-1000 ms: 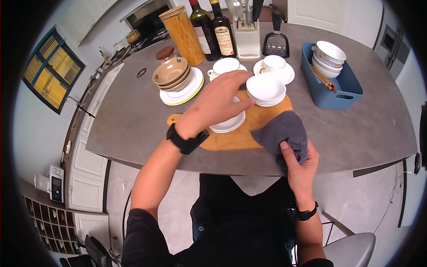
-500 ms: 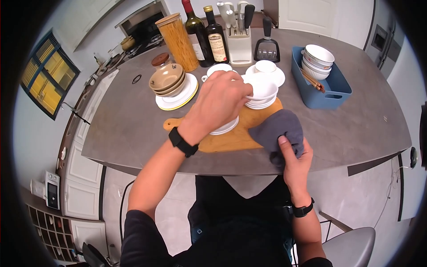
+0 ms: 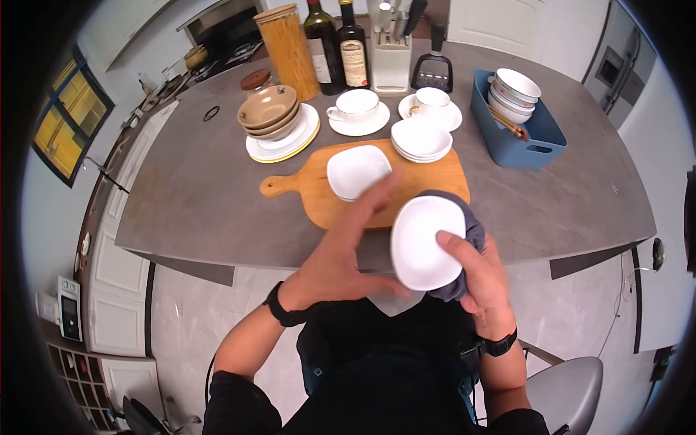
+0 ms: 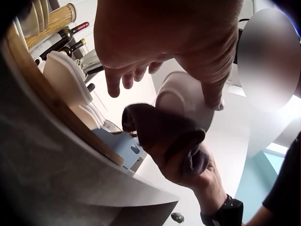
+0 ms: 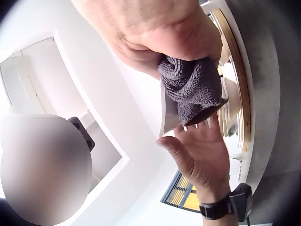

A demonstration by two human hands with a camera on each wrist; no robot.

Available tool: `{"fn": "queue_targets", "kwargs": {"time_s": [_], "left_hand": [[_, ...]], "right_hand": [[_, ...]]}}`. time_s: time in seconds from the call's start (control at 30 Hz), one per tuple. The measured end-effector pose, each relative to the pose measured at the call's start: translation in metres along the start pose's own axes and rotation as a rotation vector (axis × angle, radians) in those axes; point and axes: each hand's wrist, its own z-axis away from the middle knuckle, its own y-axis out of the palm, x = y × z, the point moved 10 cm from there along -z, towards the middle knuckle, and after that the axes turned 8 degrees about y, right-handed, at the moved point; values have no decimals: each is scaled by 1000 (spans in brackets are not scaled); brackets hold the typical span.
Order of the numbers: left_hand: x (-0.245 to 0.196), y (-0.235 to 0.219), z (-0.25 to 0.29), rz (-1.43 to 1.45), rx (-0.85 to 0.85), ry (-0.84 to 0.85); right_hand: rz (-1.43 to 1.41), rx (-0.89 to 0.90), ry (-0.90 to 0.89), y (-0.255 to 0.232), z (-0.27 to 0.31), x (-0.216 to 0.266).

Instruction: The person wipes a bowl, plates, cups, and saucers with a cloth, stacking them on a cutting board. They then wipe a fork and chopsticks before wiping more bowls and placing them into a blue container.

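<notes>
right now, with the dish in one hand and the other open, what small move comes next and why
Probably close the left hand on the free side of the white dish. The right hand seems to hold it alone, thumb over its face and gray cloth behind, while the left is open beside it; a second grip should steady it for wiping.

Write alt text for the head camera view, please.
A person's right hand grips a white dish and a gray cloth, the left hand spread open beside them. Beyond, on a gray counter, stacked white dishes sit on a wooden board, near cups on saucers, brown bowls and a blue bin.
</notes>
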Motion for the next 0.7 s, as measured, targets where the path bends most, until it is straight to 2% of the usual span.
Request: {"fn": "queue_targets", "kwargs": {"time_s": [0.17,0.2,0.23,0.27,0.3,0.33,0.37,0.43,0.5,0.57,0.63,0.67,0.7], "left_hand": [[5,7,29,127,-21,-77],[11,2,39,187,-61,-65],[16,-1,50,246,-102,-53],[28,-1,63,382,-161,-123],[28,2,68,381,-167,-123],[32,10,73,516,-186,-172],[35,20,78,653,-205,-222],[27,39,78,779,-237,-283],[33,52,90,801,-234,-296],[30,44,88,768,-243,-253],[40,44,101,607,-214,-437],[39,43,97,603,-215,-438],[31,39,88,602,-235,-346]], "right_hand": [[144,76,153,22,-2,-31],[193,78,37,24,-3,-24],[198,83,38,20,0,-25],[296,-36,-131,4,7,-7],[391,-156,-300,-4,15,11],[517,-192,-510,7,30,32],[517,-189,-501,10,32,26],[999,-36,-649,53,45,12],[1233,132,-808,95,56,-4],[1166,141,-779,92,57,-6],[1175,252,-806,94,65,-12],[1172,254,-806,92,66,-9],[1141,325,-784,91,69,-9]]}}
